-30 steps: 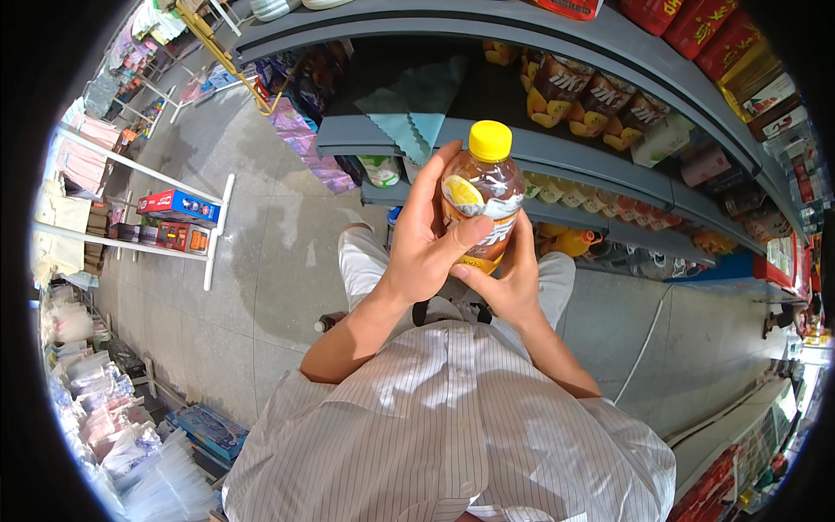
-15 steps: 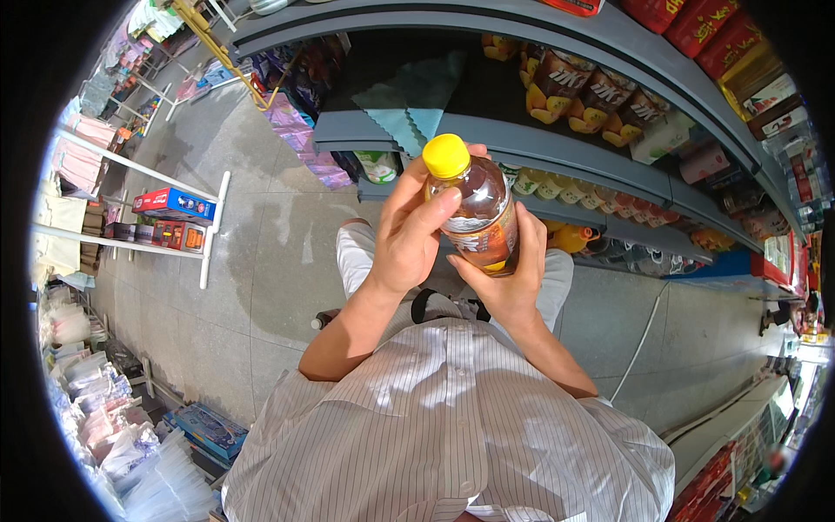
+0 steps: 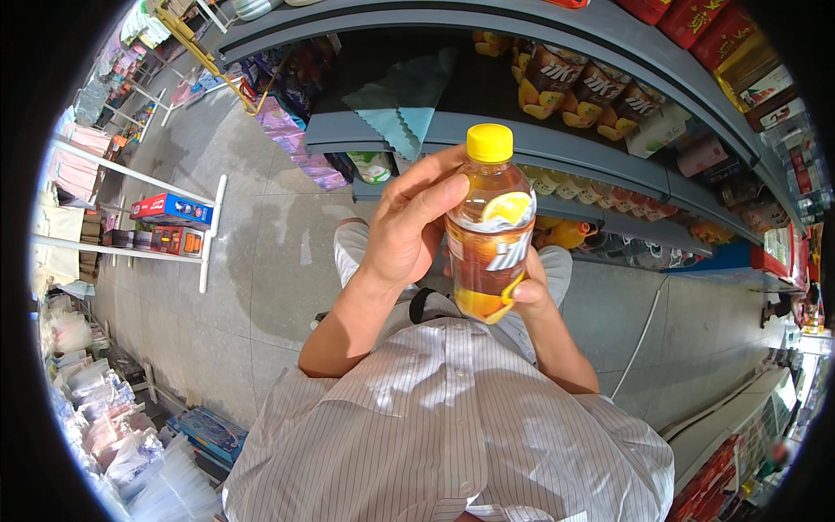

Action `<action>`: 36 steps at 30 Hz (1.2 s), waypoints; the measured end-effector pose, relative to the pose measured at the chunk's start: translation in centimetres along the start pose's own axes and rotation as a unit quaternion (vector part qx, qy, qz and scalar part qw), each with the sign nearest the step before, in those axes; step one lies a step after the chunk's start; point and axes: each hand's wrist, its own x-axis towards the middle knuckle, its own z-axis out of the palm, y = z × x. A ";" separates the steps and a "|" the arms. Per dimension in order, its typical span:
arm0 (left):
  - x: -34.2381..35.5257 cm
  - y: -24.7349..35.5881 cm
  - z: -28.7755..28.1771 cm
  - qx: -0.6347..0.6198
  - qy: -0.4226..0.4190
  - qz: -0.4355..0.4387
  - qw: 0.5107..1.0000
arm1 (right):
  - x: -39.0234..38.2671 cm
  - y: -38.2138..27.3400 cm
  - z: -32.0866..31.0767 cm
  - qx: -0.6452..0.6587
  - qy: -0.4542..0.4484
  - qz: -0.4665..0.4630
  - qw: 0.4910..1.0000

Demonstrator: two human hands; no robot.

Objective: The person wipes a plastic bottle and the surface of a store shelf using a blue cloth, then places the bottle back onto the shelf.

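Observation:
A plastic bottle of brown tea drink (image 3: 489,252) with a yellow cap (image 3: 490,143) stands nearly upright between my hands. Its label, with a lemon slice picture, faces me. My left hand (image 3: 402,228) grips the upper left side, thumb at the shoulder and fingers behind. Lower down, my right hand (image 3: 537,287) holds the right side near the base, its thumb on the front edge. The other right fingers are hidden behind the bottle. Beyond it, a teal cloth with a zigzag edge (image 3: 403,109) hangs over the shelf lip.
Grey shelves (image 3: 470,135) curve across the front, holding brown drink packs (image 3: 591,91) and rows of small bottles (image 3: 574,193). A white pipe rack (image 3: 205,235) with boxed goods (image 3: 174,209) stands left. Bagged goods (image 3: 130,426) lie lower left, beside a blue box (image 3: 209,433).
The bottle has turned from tilted to nearly upright and come closer to me, its lemon label now facing me. My right hand has shifted lower along its side.

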 end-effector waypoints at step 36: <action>-0.3 0.6 3.8 0.006 0.013 -0.102 0.995 | 0.7 0.9 -4.9 0.089 -0.099 0.025 0.991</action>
